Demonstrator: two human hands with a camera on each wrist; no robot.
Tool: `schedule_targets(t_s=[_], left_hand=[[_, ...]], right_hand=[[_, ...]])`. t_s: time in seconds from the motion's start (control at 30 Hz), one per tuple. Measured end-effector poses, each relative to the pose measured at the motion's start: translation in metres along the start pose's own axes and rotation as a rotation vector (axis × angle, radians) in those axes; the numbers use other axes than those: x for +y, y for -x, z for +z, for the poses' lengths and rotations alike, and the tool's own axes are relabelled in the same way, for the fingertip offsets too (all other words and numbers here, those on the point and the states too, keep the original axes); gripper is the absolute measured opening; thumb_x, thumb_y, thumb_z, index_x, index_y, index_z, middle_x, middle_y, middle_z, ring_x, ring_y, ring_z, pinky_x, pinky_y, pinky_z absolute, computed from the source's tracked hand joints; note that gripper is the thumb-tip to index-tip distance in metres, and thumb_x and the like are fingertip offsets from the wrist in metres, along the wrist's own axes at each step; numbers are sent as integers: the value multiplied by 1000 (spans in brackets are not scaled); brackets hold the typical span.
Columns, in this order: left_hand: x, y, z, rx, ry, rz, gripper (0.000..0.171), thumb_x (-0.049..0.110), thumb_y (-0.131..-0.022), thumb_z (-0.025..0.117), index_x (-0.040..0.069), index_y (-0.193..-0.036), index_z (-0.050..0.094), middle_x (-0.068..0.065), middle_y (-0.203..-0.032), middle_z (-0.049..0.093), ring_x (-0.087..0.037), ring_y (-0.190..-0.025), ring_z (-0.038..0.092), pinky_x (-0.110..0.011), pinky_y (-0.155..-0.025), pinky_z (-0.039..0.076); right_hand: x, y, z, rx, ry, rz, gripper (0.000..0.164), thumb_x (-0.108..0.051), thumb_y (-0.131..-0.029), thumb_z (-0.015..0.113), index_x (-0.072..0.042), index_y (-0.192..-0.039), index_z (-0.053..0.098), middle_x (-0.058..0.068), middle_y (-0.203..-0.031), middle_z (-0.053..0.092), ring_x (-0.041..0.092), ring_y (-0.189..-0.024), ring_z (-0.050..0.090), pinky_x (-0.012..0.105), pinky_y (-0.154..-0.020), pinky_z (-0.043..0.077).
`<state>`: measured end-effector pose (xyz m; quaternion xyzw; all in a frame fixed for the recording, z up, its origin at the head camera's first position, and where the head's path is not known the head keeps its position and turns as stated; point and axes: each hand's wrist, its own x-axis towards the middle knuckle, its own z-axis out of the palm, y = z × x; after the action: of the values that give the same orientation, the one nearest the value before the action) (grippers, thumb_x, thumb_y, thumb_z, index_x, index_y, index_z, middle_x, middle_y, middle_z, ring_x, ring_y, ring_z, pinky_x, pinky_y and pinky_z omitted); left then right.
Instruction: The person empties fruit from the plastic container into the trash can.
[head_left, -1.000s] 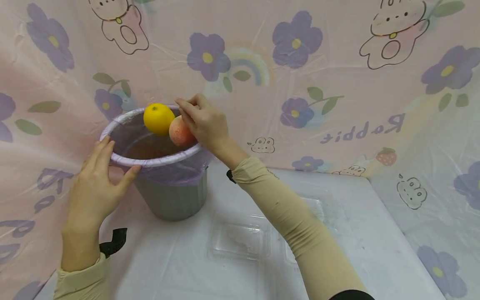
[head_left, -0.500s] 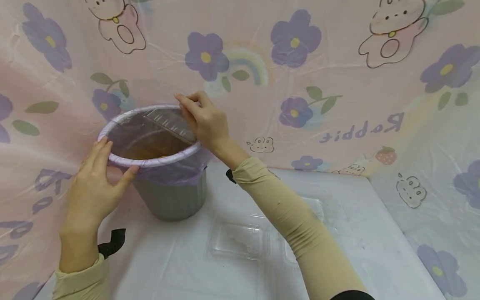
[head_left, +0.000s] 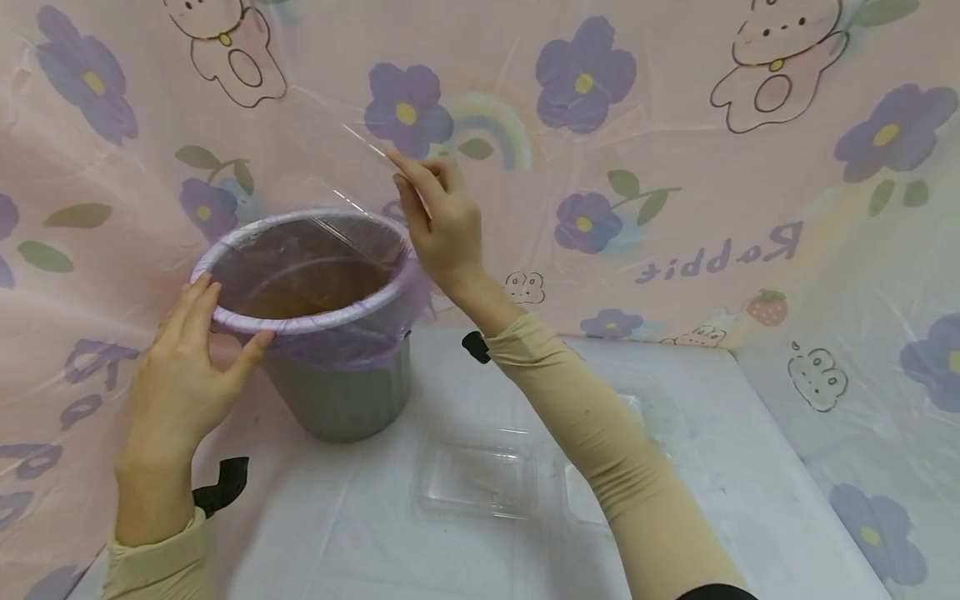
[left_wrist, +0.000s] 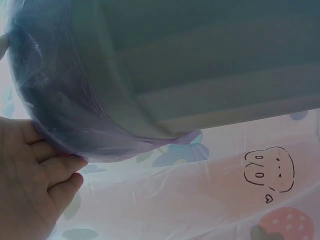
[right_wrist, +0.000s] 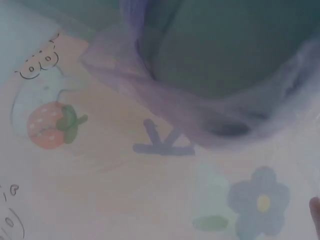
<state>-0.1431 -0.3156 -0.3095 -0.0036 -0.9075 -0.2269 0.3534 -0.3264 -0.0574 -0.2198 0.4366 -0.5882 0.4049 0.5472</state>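
A grey trash bin point(head_left: 345, 404) with a pale purple bag point(head_left: 352, 354) folded over its rim stands at the left. My left hand point(head_left: 176, 383) rests on the left front of the rim, fingers and thumb spread along it. In the left wrist view, its fingers point(left_wrist: 60, 167) touch the bag from outside. Above the bin's right side, my right hand point(head_left: 446, 212) pinches the edge of a clear plastic container point(head_left: 350, 202). The container is tilted over the opening, and its see-through outline is hard to make out. Inside, the bin looks brownish, with no distinct fruit visible.
Clear plastic trays point(head_left: 480, 483) lie on the white table covering point(head_left: 360, 533), partly behind my right forearm. A pink patterned sheet point(head_left: 495, 233) hangs behind and around the table, close to the bin's back and left.
A yellow citrus fruit and a peach dropped from the container into the bin and out of sight. My right hand then rose slightly rightward with the container. My left hand stayed on the rim.
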Motion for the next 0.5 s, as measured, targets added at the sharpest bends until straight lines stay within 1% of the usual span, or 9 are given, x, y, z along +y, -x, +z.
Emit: schedule_targets(t_s=[0.17,0.27,0.33,0.4,0.5], left_hand=[[1,0,0,-5,11,0,83,51,-98,66,2,-159,38,-12,-169,31,-41,-155,28,-72,-117,24],[1,0,0,-7,17,0,83,51,-98,66,2,-159,37,-13,-169,30,-41,-155,27,-71,-119,23],[1,0,0,-5,21,3,83,50,-98,66,1,-159,38,-13,-169,30,-42,-154,28,-71,-119,23],[1,0,0,-7,24,2,84,50,-98,67,1,-159,37,-13,-169,30,-42,-154,28,-71,-118,23],[2,1,0,-10,27,-1,83,50,-99,67,1,-159,37,-13,-169,30,-44,-154,28,-72,-118,23]], right_hand=[[7,-1,-19,68,-14,13,22,-6,-104,63,2,-122,72,17,-97,61,23,-78,59,27,-68,50],[12,0,-31,102,-34,42,21,-4,-103,63,3,-121,73,18,-97,62,23,-84,66,24,-69,53],[16,2,-39,117,-37,72,21,-4,-104,62,4,-121,73,18,-97,62,24,-90,70,21,-67,53],[20,5,-49,122,-47,111,22,-4,-104,62,4,-121,72,19,-99,62,26,-98,72,19,-69,56],[27,13,-64,115,-62,184,23,-5,-104,62,5,-122,72,21,-102,62,26,-100,72,18,-70,57]])
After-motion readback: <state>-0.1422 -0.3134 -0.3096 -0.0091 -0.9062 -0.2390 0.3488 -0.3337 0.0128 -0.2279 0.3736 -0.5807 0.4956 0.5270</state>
